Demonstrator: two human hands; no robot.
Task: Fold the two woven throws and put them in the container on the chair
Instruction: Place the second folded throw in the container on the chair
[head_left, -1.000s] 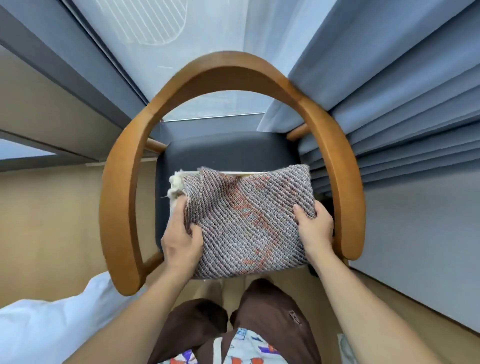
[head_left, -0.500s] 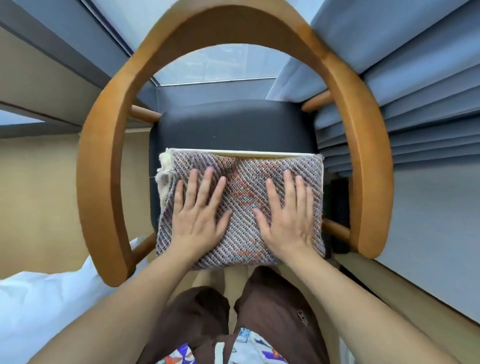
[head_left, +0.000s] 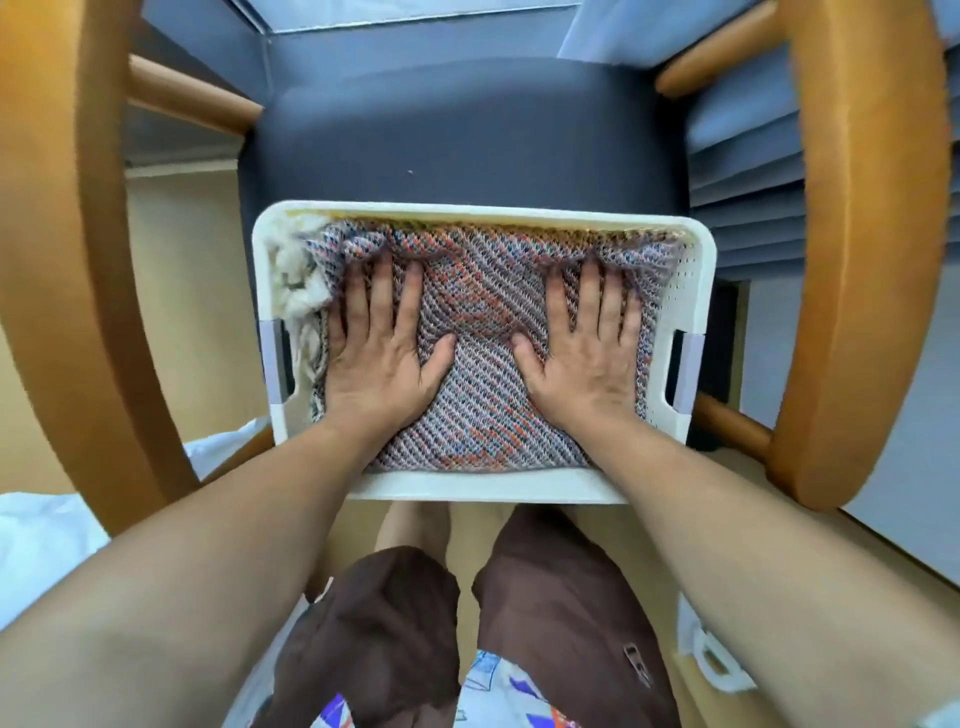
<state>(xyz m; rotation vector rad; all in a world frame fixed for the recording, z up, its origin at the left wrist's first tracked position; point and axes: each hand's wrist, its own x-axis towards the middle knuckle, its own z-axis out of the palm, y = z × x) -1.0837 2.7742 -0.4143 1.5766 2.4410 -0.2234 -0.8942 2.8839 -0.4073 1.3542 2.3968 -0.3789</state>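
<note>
Pressing the folded throw down into the container.
The left hand and right hand lie flat, fingers straight; next they probably lift away.

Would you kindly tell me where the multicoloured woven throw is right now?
In the head view, the multicoloured woven throw lies centrally inside the white plastic basket on the dark chair seat, under both flat hands.

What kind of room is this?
Probably a home bedroom or living room: a wooden armchair by blue-grey curtains and a window, a white storage basket on its seat, white bedding nearby.
</note>
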